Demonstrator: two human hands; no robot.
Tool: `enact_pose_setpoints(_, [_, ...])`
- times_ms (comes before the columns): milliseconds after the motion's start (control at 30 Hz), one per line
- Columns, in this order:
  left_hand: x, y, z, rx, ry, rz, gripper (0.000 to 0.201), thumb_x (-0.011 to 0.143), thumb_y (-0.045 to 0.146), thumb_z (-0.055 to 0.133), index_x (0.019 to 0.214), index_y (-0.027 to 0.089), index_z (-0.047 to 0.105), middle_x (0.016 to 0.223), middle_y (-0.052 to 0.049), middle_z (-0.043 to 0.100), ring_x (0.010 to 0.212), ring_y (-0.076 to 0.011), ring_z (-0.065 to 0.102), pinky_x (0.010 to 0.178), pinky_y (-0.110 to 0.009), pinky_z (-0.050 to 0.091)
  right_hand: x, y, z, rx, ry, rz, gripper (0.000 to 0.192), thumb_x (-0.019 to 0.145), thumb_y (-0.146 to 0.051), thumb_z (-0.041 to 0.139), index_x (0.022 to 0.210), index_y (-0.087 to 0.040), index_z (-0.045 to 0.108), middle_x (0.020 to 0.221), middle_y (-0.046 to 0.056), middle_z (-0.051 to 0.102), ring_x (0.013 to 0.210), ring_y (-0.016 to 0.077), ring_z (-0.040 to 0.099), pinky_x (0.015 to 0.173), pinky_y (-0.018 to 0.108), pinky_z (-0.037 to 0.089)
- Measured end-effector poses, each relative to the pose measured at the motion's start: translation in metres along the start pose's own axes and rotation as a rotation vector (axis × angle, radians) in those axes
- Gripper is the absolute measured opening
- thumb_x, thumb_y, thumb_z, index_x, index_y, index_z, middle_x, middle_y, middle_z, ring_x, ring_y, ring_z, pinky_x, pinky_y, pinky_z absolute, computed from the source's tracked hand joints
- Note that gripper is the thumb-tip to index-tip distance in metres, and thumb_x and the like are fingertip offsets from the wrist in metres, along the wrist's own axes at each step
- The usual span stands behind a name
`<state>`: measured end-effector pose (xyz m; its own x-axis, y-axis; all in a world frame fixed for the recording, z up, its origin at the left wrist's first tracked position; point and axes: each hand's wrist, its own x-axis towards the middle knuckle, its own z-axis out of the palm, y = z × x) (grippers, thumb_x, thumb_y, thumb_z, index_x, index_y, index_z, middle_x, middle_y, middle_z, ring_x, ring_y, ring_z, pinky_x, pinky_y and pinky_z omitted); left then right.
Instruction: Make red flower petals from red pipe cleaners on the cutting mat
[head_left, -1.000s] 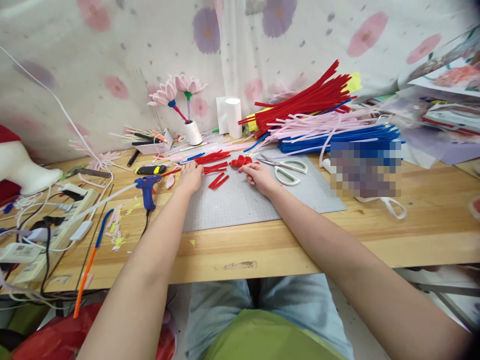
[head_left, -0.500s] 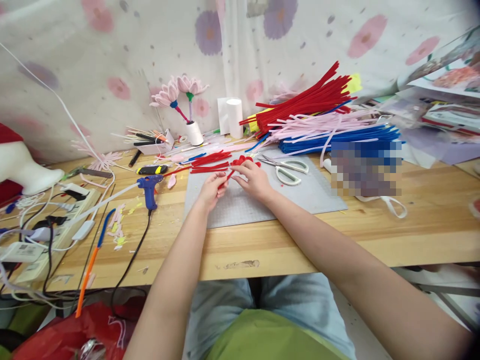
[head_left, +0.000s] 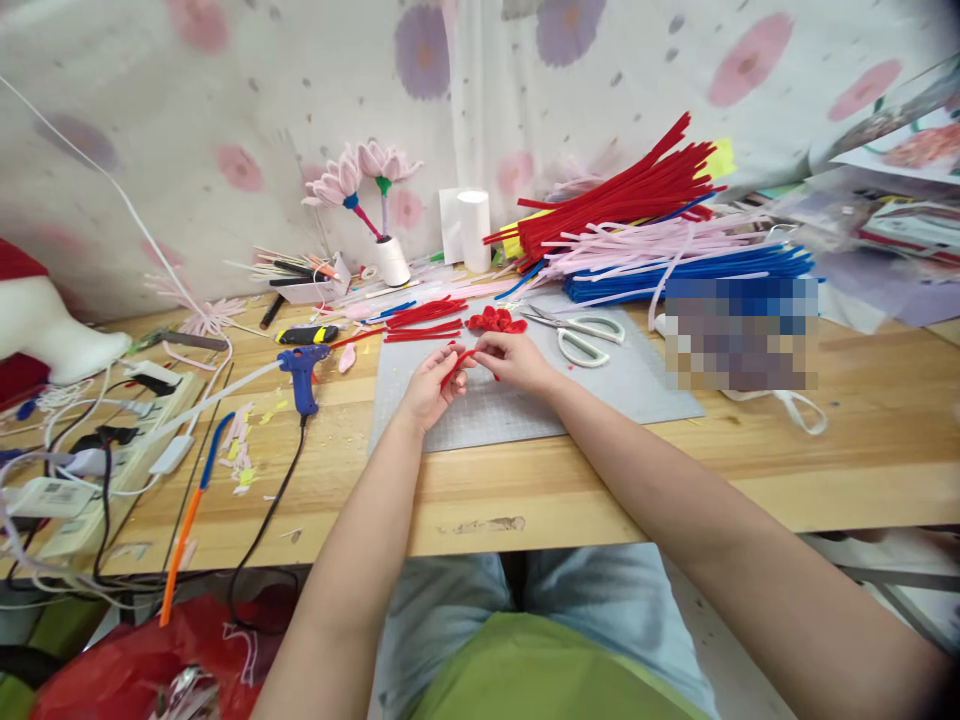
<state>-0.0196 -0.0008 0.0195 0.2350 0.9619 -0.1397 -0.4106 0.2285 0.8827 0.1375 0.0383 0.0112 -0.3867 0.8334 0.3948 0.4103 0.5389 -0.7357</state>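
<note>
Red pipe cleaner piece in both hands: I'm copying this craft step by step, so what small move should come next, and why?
Probably bend the short red pipe cleaner into a curl. The left hand and right hand pinch its ends above the grey mat, and the finished red curled pieces lie just beyond.

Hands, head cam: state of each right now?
Left hand: closed, fingers pinching one end of a short red pipe cleaner.
Right hand: closed, pinching the other end of the same piece, above the grey cutting mat.
</note>
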Motion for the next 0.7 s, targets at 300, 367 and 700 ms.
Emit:
enact_pose_setpoints(300, [0.009,-0.018,-0.003,0.647,0.162,0.252,0.019,0.075,0.033,0.055,0.079,0.015,0.057,0.058,0.004,0.052,0.045,-0.0044,0.046,0.051,-0.020,0.045,0.004,0.000,-0.002,0.455,0.102,0.235,0.019,0.065,-0.029,0.058,0.057,-0.015,0.047,0.049,-0.006,0.039,0.047,0.0049,0.031,0.047,0.021,0.024])
enact_pose_setpoints(367, [0.011,-0.023,-0.004,0.724,0.185,0.301,0.015,0.076,0.027,0.053,0.084,0.015,0.059,0.068,0.001,0.058,0.051,-0.0059,0.053,0.056,-0.020,0.046,0.004,0.000,0.002,0.553,0.118,0.268,0.018,0.066,-0.029,0.056,0.059,-0.016,0.046,0.047,-0.006,0.039,0.044,0.0048,0.032,0.045,0.021,0.023])
enact_pose_setpoints(700, [0.005,-0.020,0.015,0.392,0.123,-0.046,0.017,0.077,0.026,0.054,0.080,0.010,0.061,0.075,-0.010,0.066,0.061,-0.0147,0.064,0.059,-0.028,0.053,0.005,-0.002,0.008,0.797,0.156,0.369,0.020,0.066,-0.030,0.058,0.062,-0.018,0.042,0.039,-0.009,0.039,0.032,0.0026,0.027,0.035,0.018,0.017])
